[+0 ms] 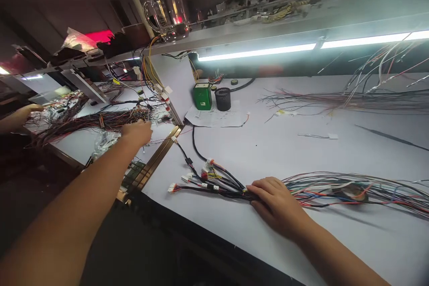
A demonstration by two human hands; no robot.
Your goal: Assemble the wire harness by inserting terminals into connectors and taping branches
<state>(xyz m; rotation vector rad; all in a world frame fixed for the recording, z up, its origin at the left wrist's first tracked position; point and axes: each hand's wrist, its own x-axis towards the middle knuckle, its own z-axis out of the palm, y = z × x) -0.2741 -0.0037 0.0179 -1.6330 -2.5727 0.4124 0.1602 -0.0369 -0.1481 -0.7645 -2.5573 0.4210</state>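
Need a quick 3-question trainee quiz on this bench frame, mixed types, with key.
1. True or false: the right hand lies on the wire harness on the white table.
2. Which thing stands right beside the green box?
A. black cup
B. red mug
C. blue tray
3. Fill in: the left hand reaches toward the wire bundle on the ____ bench, to the left.

Key: 1 true; 2 A; 3 neighbouring.
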